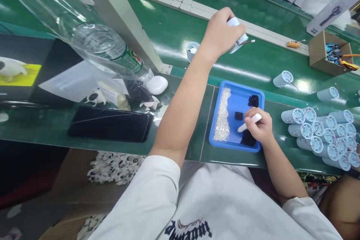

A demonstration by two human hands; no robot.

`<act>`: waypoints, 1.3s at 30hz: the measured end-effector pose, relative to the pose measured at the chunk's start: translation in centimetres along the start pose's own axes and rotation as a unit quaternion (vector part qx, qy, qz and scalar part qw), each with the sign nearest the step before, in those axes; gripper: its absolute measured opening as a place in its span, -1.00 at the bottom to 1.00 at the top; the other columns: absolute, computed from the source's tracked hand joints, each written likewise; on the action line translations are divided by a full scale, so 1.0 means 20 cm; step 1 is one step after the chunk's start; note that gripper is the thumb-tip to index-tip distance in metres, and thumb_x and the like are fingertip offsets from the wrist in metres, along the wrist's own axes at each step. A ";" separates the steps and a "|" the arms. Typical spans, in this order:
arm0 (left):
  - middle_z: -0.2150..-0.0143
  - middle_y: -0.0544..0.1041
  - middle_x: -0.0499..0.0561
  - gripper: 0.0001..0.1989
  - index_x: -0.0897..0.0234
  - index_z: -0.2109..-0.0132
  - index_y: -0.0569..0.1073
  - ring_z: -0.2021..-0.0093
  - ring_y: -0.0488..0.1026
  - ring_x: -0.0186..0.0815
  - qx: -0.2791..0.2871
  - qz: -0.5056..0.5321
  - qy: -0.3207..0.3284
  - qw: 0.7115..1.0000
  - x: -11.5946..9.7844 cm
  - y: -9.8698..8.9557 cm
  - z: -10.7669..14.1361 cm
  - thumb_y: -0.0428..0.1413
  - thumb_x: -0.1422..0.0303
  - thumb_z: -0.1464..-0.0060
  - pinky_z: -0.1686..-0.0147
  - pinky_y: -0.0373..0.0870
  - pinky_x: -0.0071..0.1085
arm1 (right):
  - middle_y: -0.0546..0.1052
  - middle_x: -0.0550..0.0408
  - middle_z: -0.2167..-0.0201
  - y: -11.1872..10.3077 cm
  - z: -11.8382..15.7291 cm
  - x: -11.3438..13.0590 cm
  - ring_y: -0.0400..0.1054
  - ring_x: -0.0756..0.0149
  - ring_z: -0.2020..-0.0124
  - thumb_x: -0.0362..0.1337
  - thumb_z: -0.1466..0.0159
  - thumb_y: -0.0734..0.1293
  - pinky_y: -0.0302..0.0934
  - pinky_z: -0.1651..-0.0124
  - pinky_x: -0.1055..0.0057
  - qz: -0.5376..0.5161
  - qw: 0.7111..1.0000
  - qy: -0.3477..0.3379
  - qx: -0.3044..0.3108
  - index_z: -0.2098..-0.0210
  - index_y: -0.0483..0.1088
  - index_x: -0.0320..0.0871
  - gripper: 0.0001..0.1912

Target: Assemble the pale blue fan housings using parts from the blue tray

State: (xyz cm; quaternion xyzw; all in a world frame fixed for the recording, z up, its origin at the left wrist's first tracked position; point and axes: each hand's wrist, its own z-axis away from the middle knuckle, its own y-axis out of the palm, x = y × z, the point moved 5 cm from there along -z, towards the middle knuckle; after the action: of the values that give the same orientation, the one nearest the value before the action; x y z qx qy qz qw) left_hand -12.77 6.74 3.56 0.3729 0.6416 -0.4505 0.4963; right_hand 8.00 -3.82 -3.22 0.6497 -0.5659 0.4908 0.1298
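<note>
My left hand is stretched out over the far side of the bench, its fingers wrapped round a pale blue cylindrical housing. A thin wire with a small white connector sticks out of the housing. My right hand grips a white pen-shaped tool, its tip pointing down into a blue tray. In that tray lie a strip of small clear white pieces, a black square block and two heaps of tiny black parts, one of them partly hidden by my right hand.
Several pale blue cylinders stand and lie grouped at the right. A small cup is behind my left forearm. A cardboard box holds blue parts at the far right. At left are a phone, a plastic bottle and a metal post.
</note>
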 end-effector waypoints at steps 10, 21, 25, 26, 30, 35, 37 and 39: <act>0.31 0.44 -0.02 -0.62 0.12 0.53 0.10 0.17 0.44 -0.19 0.011 -0.013 0.024 1.000 0.00 0.03 0.00 0.12 0.47 -0.12 0.21 0.45 -0.19 | 0.41 0.19 0.59 0.05 0.00 0.08 0.32 0.40 0.57 -0.36 -0.24 0.33 0.23 0.53 0.46 0.097 0.990 -0.094 0.047 0.48 0.28 -0.08 -0.81; 0.26 0.49 0.01 -0.66 0.13 0.53 0.14 0.04 0.42 -0.09 0.013 -0.023 0.017 1.000 0.00 0.03 0.01 0.14 0.42 -0.07 0.23 0.40 -0.18 | 0.33 0.19 0.67 -0.05 0.01 0.02 0.20 0.41 0.66 -0.22 -0.30 0.28 0.13 0.60 0.43 0.161 0.979 -0.076 -0.097 0.57 0.21 -0.07 -0.68; 0.27 0.44 0.00 -0.66 0.19 0.50 0.15 0.07 0.41 -0.18 0.012 -0.037 0.004 0.999 -0.01 0.03 0.01 0.13 0.46 -0.13 0.21 0.36 -0.27 | 0.32 0.19 0.68 -0.05 0.02 0.01 0.18 0.41 0.68 -0.18 -0.31 0.27 0.11 0.61 0.42 0.157 0.980 -0.060 -0.107 0.57 0.21 -0.07 -0.66; 0.27 0.43 0.00 -0.66 0.19 0.49 0.15 0.09 0.40 -0.19 0.014 -0.039 0.005 0.999 -0.01 0.03 0.01 0.13 0.46 -0.14 0.21 0.36 -0.28 | 0.32 0.20 0.68 -0.05 0.02 0.01 0.18 0.41 0.68 -0.20 -0.31 0.27 0.11 0.61 0.42 0.154 0.980 -0.065 -0.106 0.56 0.21 -0.07 -0.68; 0.25 0.49 0.03 -0.65 0.16 0.50 0.15 0.11 0.37 -0.17 0.019 -0.040 0.013 0.999 -0.03 0.02 0.03 0.14 0.43 -0.16 0.20 0.36 -0.28 | 0.33 0.21 0.66 -0.05 0.02 0.01 0.20 0.41 0.66 -0.29 -0.28 0.29 0.12 0.60 0.43 0.161 0.979 -0.082 -0.095 0.55 0.21 -0.06 -0.73; 0.31 0.47 0.00 -0.64 0.19 0.49 0.12 0.17 0.44 -0.17 0.016 -0.035 0.020 0.999 -0.05 0.01 0.04 0.15 0.41 -0.14 0.31 0.34 -0.31 | 0.35 0.20 0.65 -0.05 0.01 0.00 0.22 0.39 0.65 -0.27 -0.26 0.30 0.14 0.58 0.41 0.188 0.976 -0.073 -0.079 0.56 0.20 -0.06 -0.72; 0.33 0.44 -0.01 -0.63 0.20 0.50 0.11 0.23 0.46 -0.20 0.019 -0.018 0.027 0.999 -0.04 0.02 0.03 0.15 0.41 -0.13 0.34 0.33 -0.32 | 0.37 0.20 0.64 -0.04 0.01 0.00 0.23 0.39 0.63 -0.26 -0.25 0.31 0.15 0.56 0.40 0.198 0.975 -0.077 -0.063 0.55 0.21 -0.06 -0.73; 0.35 0.42 -0.02 -0.63 0.20 0.50 0.13 0.27 0.46 -0.23 0.027 0.009 0.036 0.999 -0.04 0.04 0.03 0.16 0.41 -0.13 0.31 0.35 -0.33 | 0.39 0.20 0.63 -0.03 0.01 0.01 0.24 0.39 0.63 -0.27 -0.25 0.32 0.16 0.56 0.41 0.201 0.974 -0.086 -0.059 0.55 0.22 -0.06 -0.73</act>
State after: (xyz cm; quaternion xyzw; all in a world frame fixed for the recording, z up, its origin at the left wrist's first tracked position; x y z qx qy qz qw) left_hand -11.73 6.42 4.10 0.4076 0.6434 -0.4498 0.4665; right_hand 8.57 -3.86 -2.89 0.5531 -0.7222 0.4150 0.0174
